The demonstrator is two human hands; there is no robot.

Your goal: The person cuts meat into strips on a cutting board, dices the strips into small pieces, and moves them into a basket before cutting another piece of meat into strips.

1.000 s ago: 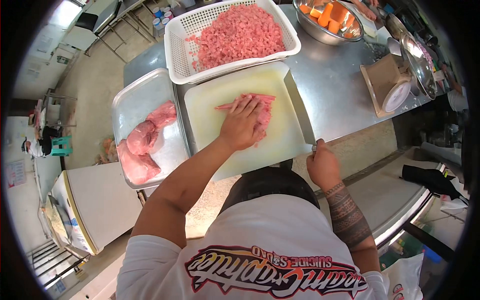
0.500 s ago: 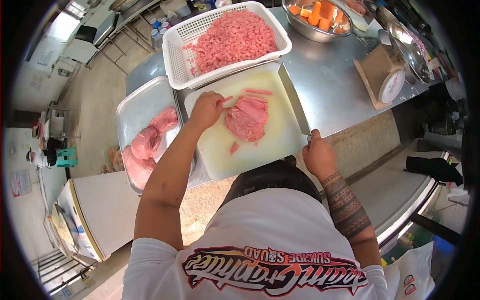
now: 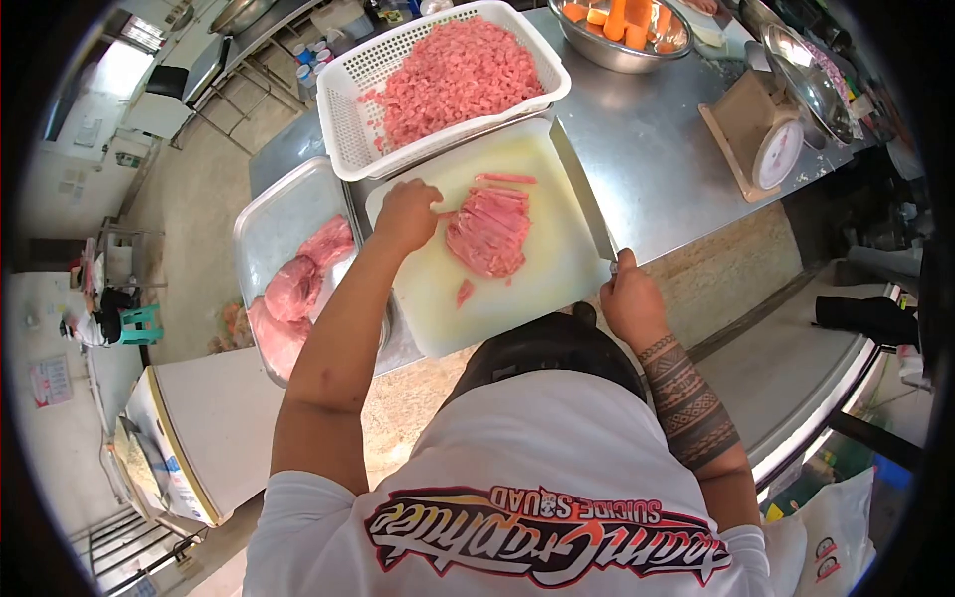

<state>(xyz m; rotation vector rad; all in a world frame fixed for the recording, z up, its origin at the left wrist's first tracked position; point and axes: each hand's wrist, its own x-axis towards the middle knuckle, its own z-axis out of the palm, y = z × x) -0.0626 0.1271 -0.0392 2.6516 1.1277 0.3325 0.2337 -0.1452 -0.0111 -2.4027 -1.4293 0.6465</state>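
Note:
A slab of raw meat, partly cut into strips, lies on the white cutting board. One loose strip lies just beyond it and a small scrap on its near side. My left hand is over the board's left side, beside the slab, its fingers bent and slightly apart; no meat shows between them. At the board's right edge, my right hand is closed round the handle of a large knife. Its broad blade points away from me along that edge, apart from the meat.
A white perforated basket of diced meat stands behind the board. To the left, a metal tray holds large meat pieces. A steel bowl of orange vegetable chunks and a dial scale stand farther right on the steel table.
My left hand has shifted slightly left, and the small meat strip at its fingertips no longer shows. The knife and my right hand stay nearly in place. The view has tilted slightly.

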